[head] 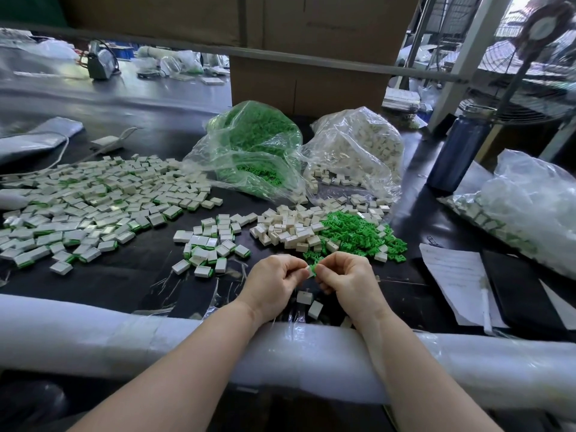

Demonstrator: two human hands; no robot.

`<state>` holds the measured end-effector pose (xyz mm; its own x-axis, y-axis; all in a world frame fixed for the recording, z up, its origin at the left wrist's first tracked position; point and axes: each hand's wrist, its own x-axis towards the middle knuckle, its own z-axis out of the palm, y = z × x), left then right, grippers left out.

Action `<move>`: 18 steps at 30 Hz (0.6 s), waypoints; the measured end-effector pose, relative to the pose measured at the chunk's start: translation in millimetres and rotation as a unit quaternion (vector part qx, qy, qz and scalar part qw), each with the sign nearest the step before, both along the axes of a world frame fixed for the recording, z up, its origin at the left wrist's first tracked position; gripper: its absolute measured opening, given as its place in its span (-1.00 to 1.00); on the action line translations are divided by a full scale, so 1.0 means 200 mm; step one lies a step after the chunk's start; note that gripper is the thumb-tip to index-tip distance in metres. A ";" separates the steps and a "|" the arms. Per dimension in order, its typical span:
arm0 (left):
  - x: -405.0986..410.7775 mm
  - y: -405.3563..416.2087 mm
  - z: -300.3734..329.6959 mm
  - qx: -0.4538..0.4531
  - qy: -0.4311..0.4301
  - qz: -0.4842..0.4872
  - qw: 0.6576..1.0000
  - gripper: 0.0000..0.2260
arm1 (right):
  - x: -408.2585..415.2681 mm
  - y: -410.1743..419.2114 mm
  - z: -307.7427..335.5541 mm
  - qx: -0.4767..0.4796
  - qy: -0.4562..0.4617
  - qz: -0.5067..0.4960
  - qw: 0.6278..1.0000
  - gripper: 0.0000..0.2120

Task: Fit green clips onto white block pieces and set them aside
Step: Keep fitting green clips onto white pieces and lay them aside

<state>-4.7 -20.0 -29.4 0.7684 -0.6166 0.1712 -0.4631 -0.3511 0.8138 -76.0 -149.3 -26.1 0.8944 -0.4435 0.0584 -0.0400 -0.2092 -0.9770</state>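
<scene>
We work at a dark tabletop (131, 275) with a padded white front edge, in a cluttered workshop with cardboard boxes (308, 57) behind and a fan (542, 35) at right. Our left hand (271, 283) and right hand (346, 280) meet, together pinching a white block (308, 270) and green clip (318, 267). Loose clips (358, 232), blocks (290, 227) and finished pieces (93, 201) lie beyond; writing on the paper (455, 275) is unreadable.

Dark worktable (131, 275) edged near with white foam padding (93, 335). Far centre, stacked cardboard boxes (305, 57) behind a grey metal rail (187, 48). Far right, a standing fan (530, 48), white post (467, 57), daylight beyond. Blue bottle (456, 151) right.
</scene>
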 end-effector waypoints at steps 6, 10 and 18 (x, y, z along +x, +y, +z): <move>0.02 0.00 -0.01 0.007 0.025 0.004 1.000 -0.86 | -0.01 0.01 0.02 -0.012 0.003 0.027 1.000 -0.82; 0.01 0.00 -0.01 0.020 -0.008 -0.008 1.000 -0.86 | 0.00 0.01 0.02 -0.014 0.007 0.012 1.000 -0.79; 0.01 0.00 0.00 0.012 0.037 0.003 0.999 -0.87 | 0.00 0.02 0.02 -0.034 0.010 0.027 0.999 -0.81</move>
<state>-2.2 -19.9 -29.6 0.7826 -0.6146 0.0988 -0.3999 -0.3747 0.8365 -76.3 -145.7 -22.9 0.9182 -0.3901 0.0687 -0.0459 -0.2770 -0.9598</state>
